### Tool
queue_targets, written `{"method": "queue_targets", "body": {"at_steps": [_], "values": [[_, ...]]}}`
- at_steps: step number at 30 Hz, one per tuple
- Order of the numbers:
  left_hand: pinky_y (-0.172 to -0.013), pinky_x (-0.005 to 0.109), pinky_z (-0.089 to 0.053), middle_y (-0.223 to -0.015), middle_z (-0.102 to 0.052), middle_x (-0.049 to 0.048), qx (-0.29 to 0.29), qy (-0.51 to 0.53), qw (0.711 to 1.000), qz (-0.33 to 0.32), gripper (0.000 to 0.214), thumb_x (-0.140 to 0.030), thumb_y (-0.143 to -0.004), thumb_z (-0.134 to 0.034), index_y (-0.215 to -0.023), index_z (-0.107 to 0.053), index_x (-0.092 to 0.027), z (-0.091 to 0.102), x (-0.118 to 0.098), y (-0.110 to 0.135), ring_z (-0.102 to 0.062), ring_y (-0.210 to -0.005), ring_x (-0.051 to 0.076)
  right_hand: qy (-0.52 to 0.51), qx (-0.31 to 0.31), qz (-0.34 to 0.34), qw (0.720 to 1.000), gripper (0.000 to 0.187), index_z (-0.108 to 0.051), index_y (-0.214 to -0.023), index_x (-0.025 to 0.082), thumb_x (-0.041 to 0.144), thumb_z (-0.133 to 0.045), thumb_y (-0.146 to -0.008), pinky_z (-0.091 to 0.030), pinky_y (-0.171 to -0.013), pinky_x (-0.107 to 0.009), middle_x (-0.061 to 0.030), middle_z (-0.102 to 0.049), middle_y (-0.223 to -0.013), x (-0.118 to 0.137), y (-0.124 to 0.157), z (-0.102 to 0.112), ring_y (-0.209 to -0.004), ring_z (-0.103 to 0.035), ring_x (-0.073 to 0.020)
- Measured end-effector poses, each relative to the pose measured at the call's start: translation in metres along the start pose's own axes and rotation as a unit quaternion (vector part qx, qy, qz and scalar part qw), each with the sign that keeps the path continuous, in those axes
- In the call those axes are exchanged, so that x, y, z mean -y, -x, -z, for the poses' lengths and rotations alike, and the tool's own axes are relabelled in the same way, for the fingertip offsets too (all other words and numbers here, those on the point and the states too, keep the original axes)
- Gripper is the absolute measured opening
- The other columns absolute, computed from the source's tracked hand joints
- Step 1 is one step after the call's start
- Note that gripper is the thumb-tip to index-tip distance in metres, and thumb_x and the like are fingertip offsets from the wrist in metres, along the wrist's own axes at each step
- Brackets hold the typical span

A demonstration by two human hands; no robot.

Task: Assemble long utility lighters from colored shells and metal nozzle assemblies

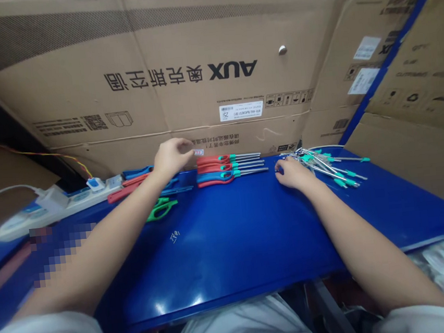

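Observation:
My left hand (pixel 172 156) hovers over the back of the blue table (pixel 230 249), fingers pinched on a small white sticker label (pixel 198 152). Just right of it lie several long lighters with red and blue handles (pixel 216 169) and metal nozzles, side by side. My right hand (pixel 292 173) rests on the table with fingers curled at the near end of a heap of metal rods with teal tips (pixel 330 166); what it grips is hidden.
Loose red, blue and green lighter handles (pixel 159 206) lie under my left forearm. A white power strip (pixel 49 206) with plugs sits far left. Large cardboard boxes (pixel 212 68) wall off the back and right side.

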State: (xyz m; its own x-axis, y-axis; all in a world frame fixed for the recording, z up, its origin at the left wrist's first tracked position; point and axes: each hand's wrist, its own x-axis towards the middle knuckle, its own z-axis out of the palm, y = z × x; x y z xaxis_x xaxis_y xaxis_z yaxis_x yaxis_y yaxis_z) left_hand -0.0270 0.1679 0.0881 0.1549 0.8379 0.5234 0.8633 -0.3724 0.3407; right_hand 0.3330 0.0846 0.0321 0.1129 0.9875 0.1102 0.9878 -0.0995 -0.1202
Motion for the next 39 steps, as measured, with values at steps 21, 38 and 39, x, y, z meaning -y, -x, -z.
{"method": "queue_targets", "body": {"at_steps": [21, 38, 39], "values": [[-0.073, 0.029, -0.051, -0.107, -0.077, 0.0048, 0.241, -0.183, 0.953, -0.026, 0.024, -0.035, -0.079, -0.064, -0.097, -0.077, -0.025, 0.038, 0.050, 0.062, -0.070, -0.093, 0.025, -0.141, -0.247, 0.066, 0.956, 0.019, -0.069, -0.096, 0.020, 0.027, -0.053, -0.087, -0.043, -0.067, -0.032, -0.0076, -0.076, -0.089, 0.021, 0.009, 0.006, -0.081, -0.069, -0.0255], [-0.073, 0.030, -0.053, -0.089, -0.074, 0.0063, 0.203, 0.351, 0.913, 0.035, 0.044, -0.057, -0.083, -0.068, -0.099, -0.066, -0.017, 0.029, -0.051, 0.127, -0.068, -0.079, 0.020, -0.192, -0.288, 0.474, 0.810, 0.054, -0.053, -0.136, 0.022, 0.043, -0.070, -0.089, -0.057, -0.091, -0.040, -0.0165, -0.062, -0.130, 0.071, 0.050, 0.007, -0.118, -0.064, -0.0275], [-0.070, 0.029, -0.051, -0.086, -0.073, 0.0053, 0.239, 0.381, 0.891, 0.064, 0.048, -0.060, -0.080, -0.070, -0.099, -0.066, -0.016, 0.022, -0.056, 0.134, -0.067, -0.075, 0.019, -0.180, -0.282, 0.499, 0.799, 0.055, -0.053, -0.136, 0.022, 0.045, -0.070, -0.089, -0.056, -0.093, -0.041, -0.0171, -0.061, -0.132, 0.075, 0.053, 0.005, -0.120, -0.062, -0.0280]]}}
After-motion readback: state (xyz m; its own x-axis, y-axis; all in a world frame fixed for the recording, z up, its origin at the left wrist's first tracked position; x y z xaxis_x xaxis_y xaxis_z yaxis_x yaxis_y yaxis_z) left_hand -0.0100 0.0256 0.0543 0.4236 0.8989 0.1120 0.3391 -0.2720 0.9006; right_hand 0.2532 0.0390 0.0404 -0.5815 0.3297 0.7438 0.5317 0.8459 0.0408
